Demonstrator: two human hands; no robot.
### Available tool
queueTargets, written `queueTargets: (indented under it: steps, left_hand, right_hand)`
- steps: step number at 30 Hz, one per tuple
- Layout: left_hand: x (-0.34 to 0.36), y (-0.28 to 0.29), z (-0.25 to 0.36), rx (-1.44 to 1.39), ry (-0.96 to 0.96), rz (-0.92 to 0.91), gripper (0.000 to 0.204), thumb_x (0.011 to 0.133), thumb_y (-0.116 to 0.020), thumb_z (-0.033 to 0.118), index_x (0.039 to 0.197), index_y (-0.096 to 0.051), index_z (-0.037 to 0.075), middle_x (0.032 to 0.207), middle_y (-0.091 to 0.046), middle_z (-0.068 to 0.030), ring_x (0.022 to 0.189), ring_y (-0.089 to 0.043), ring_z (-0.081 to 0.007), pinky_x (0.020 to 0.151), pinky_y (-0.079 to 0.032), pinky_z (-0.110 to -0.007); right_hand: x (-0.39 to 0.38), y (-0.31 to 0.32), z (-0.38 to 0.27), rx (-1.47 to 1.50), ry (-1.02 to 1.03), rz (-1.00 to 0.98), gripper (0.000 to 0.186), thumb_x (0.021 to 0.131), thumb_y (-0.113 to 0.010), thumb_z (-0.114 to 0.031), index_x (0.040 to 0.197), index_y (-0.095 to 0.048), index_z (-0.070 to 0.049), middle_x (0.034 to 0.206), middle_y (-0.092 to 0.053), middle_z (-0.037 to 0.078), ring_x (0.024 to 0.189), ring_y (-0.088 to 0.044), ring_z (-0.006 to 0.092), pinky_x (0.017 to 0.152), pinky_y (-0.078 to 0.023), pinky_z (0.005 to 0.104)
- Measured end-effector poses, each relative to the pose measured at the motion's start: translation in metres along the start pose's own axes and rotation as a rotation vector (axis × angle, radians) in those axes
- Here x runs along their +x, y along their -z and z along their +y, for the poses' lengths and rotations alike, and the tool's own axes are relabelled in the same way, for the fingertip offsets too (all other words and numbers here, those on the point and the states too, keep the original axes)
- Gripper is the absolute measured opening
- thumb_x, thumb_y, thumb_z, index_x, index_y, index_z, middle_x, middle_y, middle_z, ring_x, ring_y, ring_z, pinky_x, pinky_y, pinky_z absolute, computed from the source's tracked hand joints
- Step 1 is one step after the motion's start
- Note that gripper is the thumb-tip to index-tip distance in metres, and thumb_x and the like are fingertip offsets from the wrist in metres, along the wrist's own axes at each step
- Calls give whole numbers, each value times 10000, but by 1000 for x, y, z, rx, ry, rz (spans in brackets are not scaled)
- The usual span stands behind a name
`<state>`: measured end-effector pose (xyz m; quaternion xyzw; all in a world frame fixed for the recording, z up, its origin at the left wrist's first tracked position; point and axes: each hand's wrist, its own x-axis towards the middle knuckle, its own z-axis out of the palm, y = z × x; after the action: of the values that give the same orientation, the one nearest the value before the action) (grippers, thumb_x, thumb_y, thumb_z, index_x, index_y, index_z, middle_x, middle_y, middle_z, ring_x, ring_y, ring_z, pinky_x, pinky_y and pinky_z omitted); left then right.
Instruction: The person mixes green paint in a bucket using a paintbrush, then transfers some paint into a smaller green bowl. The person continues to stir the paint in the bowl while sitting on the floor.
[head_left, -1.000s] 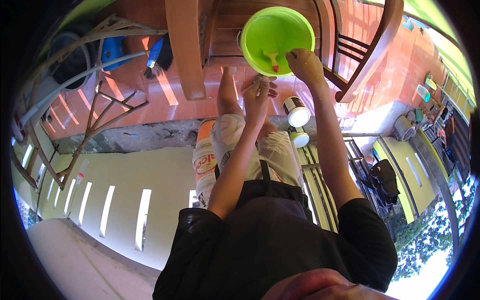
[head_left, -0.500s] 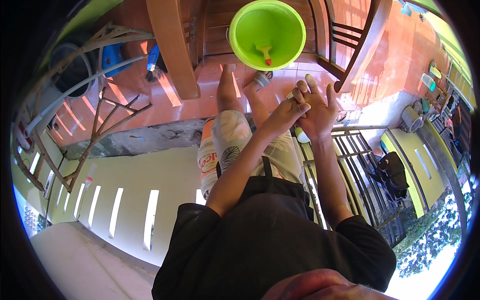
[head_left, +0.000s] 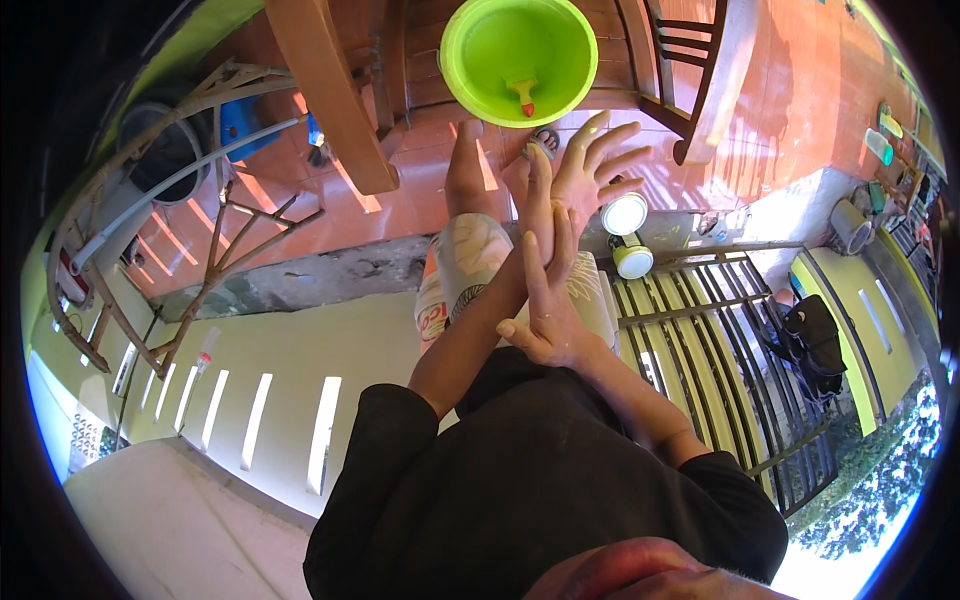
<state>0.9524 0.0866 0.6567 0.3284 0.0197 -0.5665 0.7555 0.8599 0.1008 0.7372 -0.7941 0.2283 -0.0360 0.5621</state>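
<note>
My left hand (head_left: 585,185) is stretched out in front of me with its fingers spread and nothing held. My right hand (head_left: 552,310) lies against the left wrist, its fingers straight and the thumb apart. A bright green plastic basin (head_left: 470,60) stands beyond both hands on a brown wooden bench. Inside the basin lies a small yellow tool with a red end (head_left: 523,93), like a brush or scraper. Just to the right of my hands sit a round container with a white top (head_left: 624,214) and a second pale, round container (head_left: 633,260).
Wooden chair-like arms (head_left: 335,110) flank the basin. Branching wooden poles (head_left: 210,240) and a dark tub (head_left: 160,150) stand at the left. A dark metal railing (head_left: 720,350) runs on the right, with a black bag (head_left: 810,345) hanging there.
My hands have parted from their finger-to-finger clasp. The left hand has spread its fingers, and the right has drawn back to the left wrist. The view has shifted slightly.
</note>
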Motion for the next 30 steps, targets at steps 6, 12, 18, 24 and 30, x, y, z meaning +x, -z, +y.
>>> queueTargets:
  steps: [6,12,18,24,30]
  left_hand:
    - [-58,-17,15,-77,392,-123,839,967,-143,707,1456,-325,50,1454,-440,-197,1264,-521,-363,1063,-405,-465]
    - [-64,-1,1,-107,479,-73,757,1018,-163,621,1363,-457,15,1375,-527,-191,1215,-559,-348,1054,-416,-450]
    - [-58,78,-10,357,92,628,591,1081,-271,421,1364,-460,-62,1285,-569,-224,1063,-648,-288,935,-529,-379]
    - [-44,139,26,508,-54,815,445,1040,-511,354,1169,-643,-51,991,-688,-133,849,-675,-181,827,-575,-294]
    - [-6,177,50,508,43,744,587,1041,-453,420,1347,-479,-81,1230,-618,-235,1056,-652,-283,952,-524,-354]
  right_hand:
    - [-5,29,-36,309,-224,-919,1104,901,-571,-634,1547,45,16,1494,-98,466,1473,-56,506,1189,-149,495]
    - [8,65,-25,443,-307,-1153,1114,881,-654,-579,1548,16,11,1485,-203,417,1433,-253,476,1162,-268,469]
    - [80,74,97,171,-439,-342,508,932,-619,-272,1382,-500,-69,1344,-528,155,1245,-499,369,1012,-418,463]
    - [119,-36,148,-586,-135,-17,425,900,-619,-231,1299,-587,-87,1463,-430,178,1419,-296,366,1058,-226,661]
    - [137,-70,165,-621,-200,9,440,883,-646,-260,1305,-595,-148,1552,-309,183,1484,-161,393,1090,-119,717]
